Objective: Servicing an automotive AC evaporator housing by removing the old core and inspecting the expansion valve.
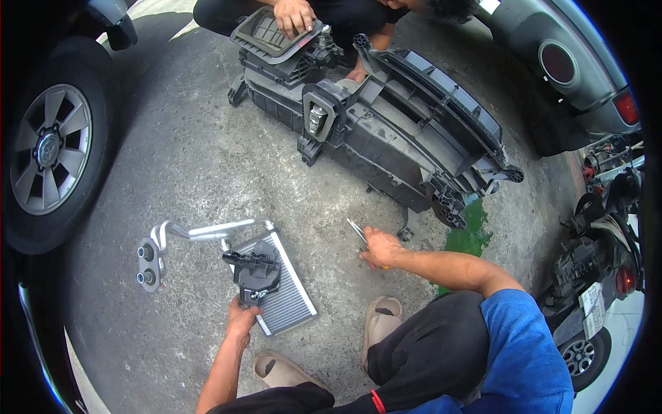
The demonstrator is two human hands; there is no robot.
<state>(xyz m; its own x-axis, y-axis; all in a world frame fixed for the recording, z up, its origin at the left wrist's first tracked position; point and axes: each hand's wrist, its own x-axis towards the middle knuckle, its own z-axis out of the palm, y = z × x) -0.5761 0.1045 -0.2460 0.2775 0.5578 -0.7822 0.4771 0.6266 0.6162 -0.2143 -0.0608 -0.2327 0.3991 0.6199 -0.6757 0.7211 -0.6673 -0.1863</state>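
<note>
My left hand (242, 319) is closed on the lower end of a black plastic car part (258, 276), which looks like a small housing or actuator. That part is over a finned heater core (293, 303) lying on the concrete. Bent silver pipes (200, 231) run from the core to a flange with two round ports (146, 265). Off to the right, above the ground, my right hand (383, 248) is wrapped round a hand tool, apparently pliers (356, 230), with thin silver jaws pointing up-left and a bit of red at the handle. Its fingers partly hide the tool.
A large black car heater housing (386, 138) lies ahead. Another person's hand (294, 17) rests on its framed top opening. Green liquid (469, 231) is pooled beside it. A car wheel (52, 148) stands left; a bumper (579, 62) and motorcycle (600, 269) are at right.
</note>
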